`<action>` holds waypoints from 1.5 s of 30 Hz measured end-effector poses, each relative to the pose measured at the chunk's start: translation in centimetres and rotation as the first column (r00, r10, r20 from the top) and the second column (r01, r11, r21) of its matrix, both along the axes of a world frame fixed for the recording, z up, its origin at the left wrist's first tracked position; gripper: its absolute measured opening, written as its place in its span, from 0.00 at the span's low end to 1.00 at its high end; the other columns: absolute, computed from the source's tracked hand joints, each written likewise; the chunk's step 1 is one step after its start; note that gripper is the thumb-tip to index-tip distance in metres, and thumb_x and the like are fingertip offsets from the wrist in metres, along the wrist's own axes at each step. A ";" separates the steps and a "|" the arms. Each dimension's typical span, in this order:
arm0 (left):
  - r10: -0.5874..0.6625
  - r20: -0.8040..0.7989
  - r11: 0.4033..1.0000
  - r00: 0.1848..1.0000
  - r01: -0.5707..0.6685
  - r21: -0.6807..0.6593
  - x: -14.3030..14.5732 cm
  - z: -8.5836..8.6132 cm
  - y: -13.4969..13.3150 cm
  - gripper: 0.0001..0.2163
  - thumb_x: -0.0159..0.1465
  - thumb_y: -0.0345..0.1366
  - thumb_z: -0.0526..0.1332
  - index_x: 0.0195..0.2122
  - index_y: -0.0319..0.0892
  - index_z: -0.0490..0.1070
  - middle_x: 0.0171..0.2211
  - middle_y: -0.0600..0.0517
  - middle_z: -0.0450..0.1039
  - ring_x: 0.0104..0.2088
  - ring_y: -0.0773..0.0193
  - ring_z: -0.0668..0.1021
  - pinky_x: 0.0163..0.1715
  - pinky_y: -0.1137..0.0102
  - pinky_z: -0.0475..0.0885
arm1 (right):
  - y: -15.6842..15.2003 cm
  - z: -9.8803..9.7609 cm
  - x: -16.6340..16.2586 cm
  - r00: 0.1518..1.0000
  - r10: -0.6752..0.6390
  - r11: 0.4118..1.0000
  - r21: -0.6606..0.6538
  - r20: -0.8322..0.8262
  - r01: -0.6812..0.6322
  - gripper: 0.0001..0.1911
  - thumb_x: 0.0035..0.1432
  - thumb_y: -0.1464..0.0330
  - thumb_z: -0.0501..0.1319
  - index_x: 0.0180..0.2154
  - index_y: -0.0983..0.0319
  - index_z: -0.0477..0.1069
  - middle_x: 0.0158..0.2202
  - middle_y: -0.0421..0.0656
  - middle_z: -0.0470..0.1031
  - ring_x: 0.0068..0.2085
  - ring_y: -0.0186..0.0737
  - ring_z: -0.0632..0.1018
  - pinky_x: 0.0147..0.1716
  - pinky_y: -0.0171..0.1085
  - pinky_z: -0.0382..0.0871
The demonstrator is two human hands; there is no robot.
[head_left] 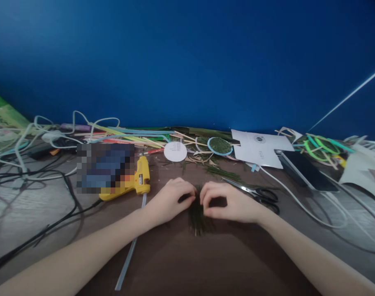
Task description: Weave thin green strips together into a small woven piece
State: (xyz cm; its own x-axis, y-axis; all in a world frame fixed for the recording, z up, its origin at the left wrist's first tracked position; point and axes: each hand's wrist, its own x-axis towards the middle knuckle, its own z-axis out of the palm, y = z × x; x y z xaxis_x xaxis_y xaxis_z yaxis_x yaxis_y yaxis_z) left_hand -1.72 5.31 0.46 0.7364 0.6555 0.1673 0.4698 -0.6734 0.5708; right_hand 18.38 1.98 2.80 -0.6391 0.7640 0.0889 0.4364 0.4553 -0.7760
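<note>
A small bunch of thin dark green needle-like strands (pixel 198 224) lies on the dark brown table in front of me, its ends pointing towards me. From the left, my left hand (pixel 175 199) closes its thumb and fingertips at the edge of the bunch. My right hand (pixel 229 203) has curled fingers pinched against the other side. Part of the bunch is hidden by my fingers. Scissors with black handles (pixel 267 195) lie just beyond my right wrist. To the left is a yellow glue gun (pixel 142 174) with a clear glue stick (pixel 127 263) sticking out towards me.
Behind are a white round card (pixel 175 151), a green-filled disc with a blue rim (pixel 220 146), more loose green strands (pixel 223 172) and a white paper sheet (pixel 258 148). A phone (pixel 311 170) lies right with a white cable. Black cables (pixel 72 193) run left. A blue wall (pixel 187 61) rises behind.
</note>
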 end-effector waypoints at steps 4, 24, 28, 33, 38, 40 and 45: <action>0.005 0.009 1.000 1.000 -0.005 -0.003 0.0 0.1 -0.1 0.02 0.60 0.29 0.57 0.31 0.42 0.67 0.36 0.54 0.74 0.40 0.63 0.72 0.42 0.65 0.63 | 0.7 -1.2 0.4 0.932 -0.359 0.921 0.141 -0.053 0.363 0.05 0.57 0.71 0.55 0.31 0.61 0.69 0.33 0.42 0.70 0.38 0.38 0.70 0.38 0.38 0.64; 0.001 0.008 1.000 1.000 -0.001 0.024 0.0 0.2 -0.1 0.03 0.60 0.30 0.57 0.30 0.41 0.67 0.36 0.54 0.74 0.40 0.63 0.72 0.43 0.66 0.64 | 0.9 -3.1 -0.8 0.860 -0.509 0.829 0.295 0.043 0.476 0.05 0.56 0.72 0.55 0.35 0.60 0.68 0.40 0.45 0.70 0.43 0.44 0.67 0.45 0.46 0.60; -0.008 0.024 1.000 1.000 0.008 0.023 0.0 0.1 -0.1 0.02 0.60 0.30 0.57 0.30 0.41 0.67 0.36 0.54 0.74 0.40 0.63 0.72 0.43 0.67 0.63 | 0.8 -3.1 -1.0 0.874 -0.485 0.840 0.295 0.033 0.456 0.06 0.55 0.74 0.54 0.34 0.60 0.67 0.40 0.44 0.70 0.43 0.43 0.67 0.45 0.45 0.59; -0.001 0.037 1.000 0.999 0.001 0.008 -0.1 -0.1 0.0 0.02 0.60 0.29 0.57 0.31 0.41 0.68 0.36 0.54 0.74 0.40 0.63 0.72 0.44 0.66 0.63 | 0.6 -2.8 -1.0 0.901 -0.429 0.849 0.315 -0.060 0.425 0.08 0.55 0.77 0.53 0.35 0.61 0.66 0.39 0.45 0.70 0.44 0.42 0.67 0.45 0.44 0.60; -0.013 0.042 1.000 0.999 0.012 0.009 -0.1 0.1 0.0 0.02 0.60 0.29 0.57 0.30 0.41 0.67 0.35 0.54 0.74 0.39 0.64 0.72 0.43 0.67 0.64 | 0.3 -2.7 -1.0 0.919 -0.372 0.864 0.312 -0.133 0.395 0.08 0.54 0.77 0.54 0.35 0.60 0.65 0.39 0.44 0.72 0.44 0.42 0.68 0.45 0.44 0.62; -0.009 0.037 1.000 0.999 0.009 0.008 -0.1 0.1 0.0 0.03 0.60 0.29 0.57 0.30 0.41 0.67 0.34 0.54 0.74 0.38 0.64 0.72 0.42 0.67 0.64 | 0.2 -2.7 -1.0 0.918 -0.371 0.864 0.309 -0.140 0.396 0.08 0.53 0.76 0.55 0.35 0.60 0.66 0.38 0.44 0.72 0.44 0.42 0.69 0.45 0.43 0.62; 0.002 0.029 1.000 1.000 -0.002 0.003 -0.1 0.1 0.0 0.03 0.60 0.30 0.57 0.30 0.42 0.68 0.34 0.54 0.73 0.38 0.63 0.72 0.41 0.67 0.64 | -0.1 -2.7 -1.0 0.902 -0.408 0.879 0.205 -0.144 0.431 0.04 0.51 0.73 0.58 0.32 0.60 0.66 0.33 0.41 0.71 0.37 0.38 0.72 0.38 0.39 0.66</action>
State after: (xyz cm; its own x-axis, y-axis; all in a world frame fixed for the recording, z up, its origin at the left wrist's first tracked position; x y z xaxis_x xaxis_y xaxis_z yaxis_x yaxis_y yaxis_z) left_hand -1.84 5.33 0.52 0.7298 0.6564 0.1910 0.4543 -0.6745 0.5820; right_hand 17.35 1.87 0.11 -0.2434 0.9104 0.3347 0.5559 0.4137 -0.7210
